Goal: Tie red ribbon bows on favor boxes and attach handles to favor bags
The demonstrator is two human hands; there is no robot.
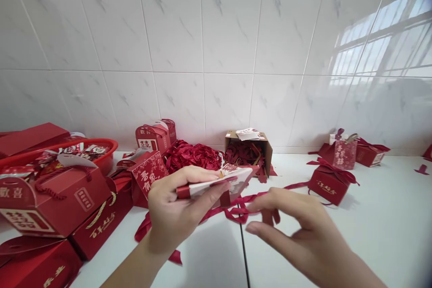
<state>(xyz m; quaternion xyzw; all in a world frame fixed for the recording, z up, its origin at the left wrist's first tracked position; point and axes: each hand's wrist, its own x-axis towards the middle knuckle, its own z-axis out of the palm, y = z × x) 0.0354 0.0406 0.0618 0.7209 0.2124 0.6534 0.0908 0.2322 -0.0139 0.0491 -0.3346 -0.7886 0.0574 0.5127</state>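
My left hand [182, 207] is closed around a red and white paper gift box [236, 175], held tilted above the table with the thumb below and fingers on top. A dark red ribbon [236, 213] runs under the box and hangs in a loop beside it. My right hand [290, 225] is just right of this loop, its thumb and index finger apart. The ribbon passes close to the index fingertip; whether they touch is hard to tell. The palm side of the left hand is partly hidden.
Red gift boxes [91, 220] crowd the left, beside a red basin [113, 150] of wrapped sweets. Near the wall lie a ribbon heap [192, 157] and a cardboard box [268, 155] holding more ribbon. A ribbon-tied box [330, 184] stands right. A dark seam [245, 252] crosses the white table.
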